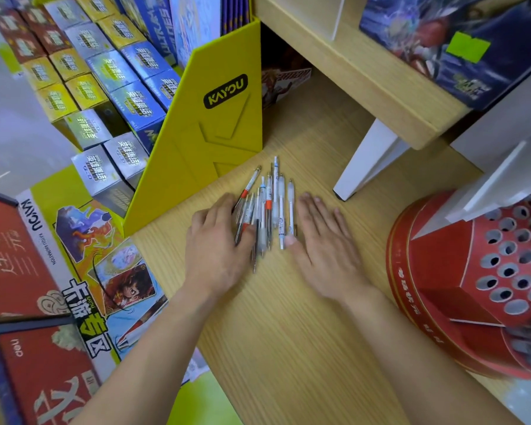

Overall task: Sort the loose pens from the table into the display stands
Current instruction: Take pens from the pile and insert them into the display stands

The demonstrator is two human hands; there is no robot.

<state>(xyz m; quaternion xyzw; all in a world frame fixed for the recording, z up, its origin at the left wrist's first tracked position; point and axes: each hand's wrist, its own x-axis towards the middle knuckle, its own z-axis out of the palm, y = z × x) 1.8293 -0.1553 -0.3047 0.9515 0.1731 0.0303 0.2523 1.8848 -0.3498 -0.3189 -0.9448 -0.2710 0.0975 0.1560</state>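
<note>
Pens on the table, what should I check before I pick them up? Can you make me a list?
1. Pens lie in one bunch on the table: ok.
2. Left hand touches the bunch's left side: ok.
3. Right hand has its thumb against the bunch's right side: ok.
4. A pen is gripped: not ok, both hands lie flat.
5. Red stand shows free holes: ok.
6. Which hole fits which pen: cannot tell.
</note>
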